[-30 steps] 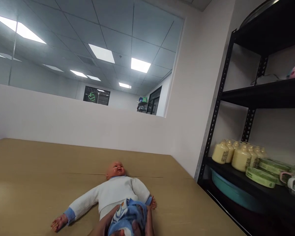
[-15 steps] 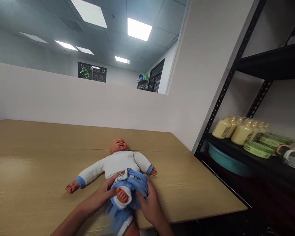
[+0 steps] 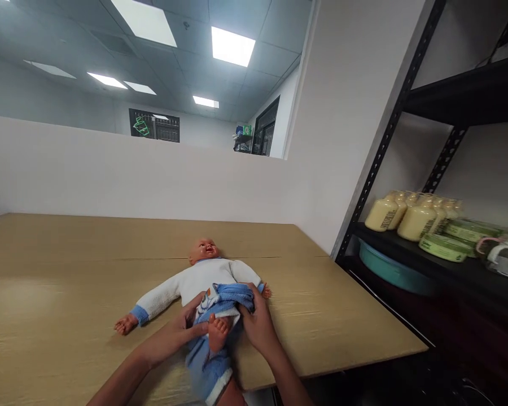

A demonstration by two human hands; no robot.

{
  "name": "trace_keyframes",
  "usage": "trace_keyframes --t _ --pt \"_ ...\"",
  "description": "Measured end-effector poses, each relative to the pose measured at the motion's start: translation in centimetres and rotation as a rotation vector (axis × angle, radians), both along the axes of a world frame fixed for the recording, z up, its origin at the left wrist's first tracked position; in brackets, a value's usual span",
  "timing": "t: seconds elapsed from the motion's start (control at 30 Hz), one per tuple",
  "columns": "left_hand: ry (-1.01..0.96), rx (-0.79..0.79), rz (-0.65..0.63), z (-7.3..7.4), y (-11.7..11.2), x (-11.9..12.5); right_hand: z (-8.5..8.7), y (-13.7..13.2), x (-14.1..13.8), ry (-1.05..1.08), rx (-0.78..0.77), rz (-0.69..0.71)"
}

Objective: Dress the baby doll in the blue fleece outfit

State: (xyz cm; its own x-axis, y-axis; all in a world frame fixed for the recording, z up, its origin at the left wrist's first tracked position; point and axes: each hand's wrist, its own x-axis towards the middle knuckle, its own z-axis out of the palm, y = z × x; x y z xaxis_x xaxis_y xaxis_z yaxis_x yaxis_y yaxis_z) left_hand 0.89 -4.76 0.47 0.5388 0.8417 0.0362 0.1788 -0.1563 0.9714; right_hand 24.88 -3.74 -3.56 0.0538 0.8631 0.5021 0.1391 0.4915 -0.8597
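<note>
Head view: doll (image 3: 200, 282) lies supine, head away, leg seemingly raised.

I look across a tan wooden table (image 3: 68, 270) that runs back to a low white partition (image 3: 110, 175). Above it, a grey tiled ceiling carries lit panels (image 3: 232, 45), and a dark doorway (image 3: 265, 132) shows far off. To my right a black metal rack (image 3: 469, 96) stands against the white wall (image 3: 342, 113), with cream bottles (image 3: 415, 217) and green tubs (image 3: 444, 245) on one shelf and a teal basin (image 3: 389, 270) beneath.
</note>
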Motion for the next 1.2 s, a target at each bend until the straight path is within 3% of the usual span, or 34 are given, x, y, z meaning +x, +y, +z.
trace_keyframes --t 0.17,0.3,0.4,0.53,0.63,0.73,0.83,0.93,1.2 --pt "0.04 0.093 -0.004 1.6 -1.4 0.9 0.6 0.2 1.8 0.195 -0.201 0.172" --pt "0.141 0.178 -0.002 2.6 -2.5 0.7 0.5 0.3 3.9 0.276 -0.305 0.218" --pt "0.226 0.156 0.047 2.0 -2.7 -0.4 -0.2 0.6 5.0 0.355 -0.38 0.228" --pt "0.201 0.083 0.086 0.4 -2.4 -1.2 -0.7 0.6 5.7 0.369 -0.462 0.313" --pt "0.118 0.133 0.125 0.0 -1.7 -0.7 -0.5 0.1 5.9 0.367 -0.497 0.408" --pt "0.035 0.235 0.201 0.4 -1.0 0.3 -0.1 -0.1 5.8 0.266 -0.483 0.483" --pt "0.011 0.257 0.235 1.0 -0.2 1.0 0.2 1.2 5.1 0.092 -0.403 0.366" --pt "0.027 0.208 0.213 1.1 0.7 0.9 0.2 3.9 4.2 0.066 -0.308 0.214" --pt "-0.006 0.192 0.366 -1.7 4.4 -1.5 -0.8 10.4 0.6 -0.069 -0.152 0.002"
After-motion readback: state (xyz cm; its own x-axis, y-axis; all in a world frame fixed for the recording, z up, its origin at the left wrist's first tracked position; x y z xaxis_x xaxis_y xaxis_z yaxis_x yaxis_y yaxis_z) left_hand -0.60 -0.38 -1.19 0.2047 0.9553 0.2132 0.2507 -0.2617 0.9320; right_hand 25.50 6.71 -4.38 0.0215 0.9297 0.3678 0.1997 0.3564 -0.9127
